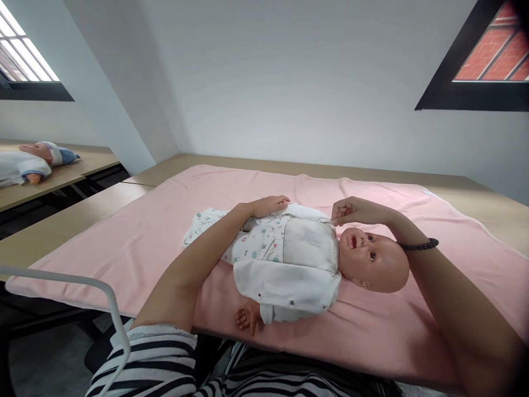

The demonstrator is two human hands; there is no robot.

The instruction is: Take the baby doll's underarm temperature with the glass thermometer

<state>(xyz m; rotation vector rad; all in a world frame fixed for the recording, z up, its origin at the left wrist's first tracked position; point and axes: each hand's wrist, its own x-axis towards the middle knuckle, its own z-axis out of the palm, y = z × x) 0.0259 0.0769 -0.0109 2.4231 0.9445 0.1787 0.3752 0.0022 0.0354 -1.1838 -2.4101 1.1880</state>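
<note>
You are leaning over a baby doll [314,259] that is lying on its back on a pink blanket [136,237], its head pointing to your right and its legs to your left. Your left hand [269,205] is resting flat and open across the far side of the doll's white printed garment [285,259], fingers stretched out and lying on the cloth without gripping anything. Your right hand [351,212] is hovering just above the doll's neck, close to its chin, with the fingers curled in and the thumb and forefinger pinching together on the edge of the garment's collar; the grip is nearly closed, taking only a small fold of fabric. A dark bead bracelet [419,245] is sitting on your right wrist, just behind the doll's bare head. The doll's near hand [248,318] is sticking out of its sleeve near the blanket's front edge. The blanket is covering a wooden table [61,229]. Well apart, on another table at far left, a second dressed doll [28,162] is lying.
</note>
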